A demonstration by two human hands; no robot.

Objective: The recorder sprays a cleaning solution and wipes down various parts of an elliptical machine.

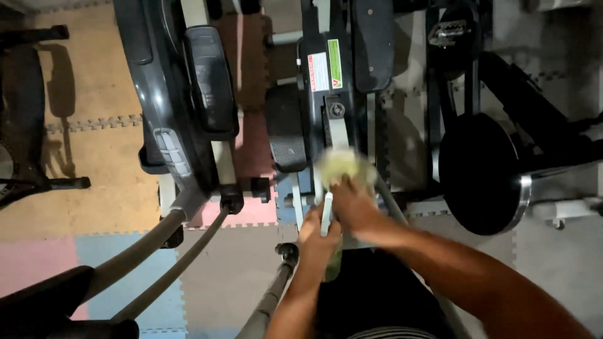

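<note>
From the head camera, looking straight down, the left hand (319,233) wraps closed around a slim pale upright bar (327,215) of an exercise machine, fingers curled over it. Just at its 1 o'clock the right hand (355,204) presses a pale yellow-green cloth (342,166), bunched and blurred, against the machine's white post; its fingers are closed on the wad, touching the left hand's knuckles.

At 12 o'clock from the hands stands the dark console column (326,69) with a red-and-green label, flanked by two ribbed black foot pedals (286,129). At 10 o'clock a second grey elliptical trainer (182,100) crowds in, its curved grey handle bars (157,251) sweeping toward 8 o'clock. At 3 o'clock sits a round black flywheel (480,172) with a shiny metal rim.

Underneath lie interlocking foam floor mats (94,176), matte, in tan, pink, blue and grey, with toothed seams.
</note>
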